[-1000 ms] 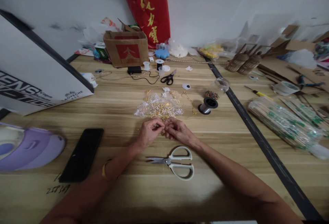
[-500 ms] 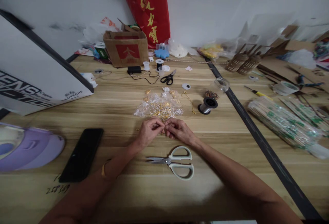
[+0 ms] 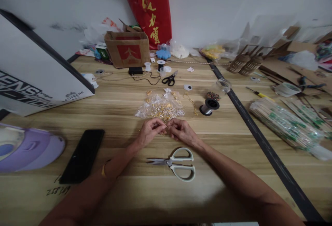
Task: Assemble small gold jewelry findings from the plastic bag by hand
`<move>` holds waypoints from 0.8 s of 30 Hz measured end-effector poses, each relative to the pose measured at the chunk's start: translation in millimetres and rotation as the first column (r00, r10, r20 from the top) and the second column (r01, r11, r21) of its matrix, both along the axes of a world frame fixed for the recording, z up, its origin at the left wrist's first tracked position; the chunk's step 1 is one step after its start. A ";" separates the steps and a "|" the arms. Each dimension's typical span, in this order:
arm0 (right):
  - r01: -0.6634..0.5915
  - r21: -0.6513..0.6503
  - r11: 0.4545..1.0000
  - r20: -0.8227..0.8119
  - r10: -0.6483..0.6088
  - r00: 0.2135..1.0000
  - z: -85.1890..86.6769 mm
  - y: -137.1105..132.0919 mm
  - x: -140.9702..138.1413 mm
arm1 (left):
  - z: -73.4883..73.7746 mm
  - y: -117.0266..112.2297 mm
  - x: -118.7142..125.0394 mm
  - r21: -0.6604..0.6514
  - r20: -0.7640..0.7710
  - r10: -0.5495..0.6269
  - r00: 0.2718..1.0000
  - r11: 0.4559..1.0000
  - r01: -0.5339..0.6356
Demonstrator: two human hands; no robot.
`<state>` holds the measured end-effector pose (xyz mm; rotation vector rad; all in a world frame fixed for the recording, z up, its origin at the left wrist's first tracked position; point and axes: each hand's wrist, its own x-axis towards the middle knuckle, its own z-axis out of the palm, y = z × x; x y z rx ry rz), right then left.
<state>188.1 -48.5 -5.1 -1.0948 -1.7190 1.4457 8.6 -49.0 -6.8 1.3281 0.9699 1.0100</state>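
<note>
Wooden table (image 3: 121, 115): scissors (image 3: 173, 163), phone (image 3: 83, 156), spool (image 3: 209, 106), bead packets (image 3: 160, 107).

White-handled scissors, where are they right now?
Head view, low centre: the white-handled scissors lie flat on the wooden table, just nearer the person than the left hand and right hand, right of the black phone.

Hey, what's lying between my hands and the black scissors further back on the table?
The head view shows a heap of clear bags holding gold bits, lying between the left hand and right hand and the black scissors.
</note>
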 end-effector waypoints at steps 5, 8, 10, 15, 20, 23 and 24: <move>-0.008 0.036 0.999 0.016 0.008 1.000 -3.3 0.4 1.7 | -2.4 1.0 -1.9 0.006 -0.037 -0.044 0.998 0.999 0.044; -0.012 0.054 0.998 0.034 0.010 0.999 -3.3 0.8 2.5 | -3.8 0.9 -2.7 0.018 -0.079 -0.052 0.996 0.998 0.054; -0.015 0.062 0.998 0.041 0.012 0.999 -3.3 1.2 2.8 | -5.0 0.3 -2.8 0.021 -0.101 -0.058 0.993 0.998 0.060; -0.020 0.107 0.994 0.103 0.009 0.995 -2.2 2.0 3.0 | -9.4 -1.3 -1.8 0.121 -0.179 -0.050 0.983 0.990 0.073; -0.026 0.257 0.966 0.234 -0.036 0.972 2.4 0.7 2.8 | -7.9 -3.1 -0.6 0.243 -0.314 -0.016 0.949 0.965 0.097; -0.055 0.312 0.948 0.292 -0.041 0.955 3.8 -0.3 3.1 | -4.3 -4.7 0.6 0.275 -0.395 0.003 0.918 0.955 0.115; -0.063 0.326 0.943 0.302 -0.041 0.952 3.9 -0.5 3.2 | -3.5 -5.2 1.0 0.286 -0.414 0.010 0.910 0.951 0.120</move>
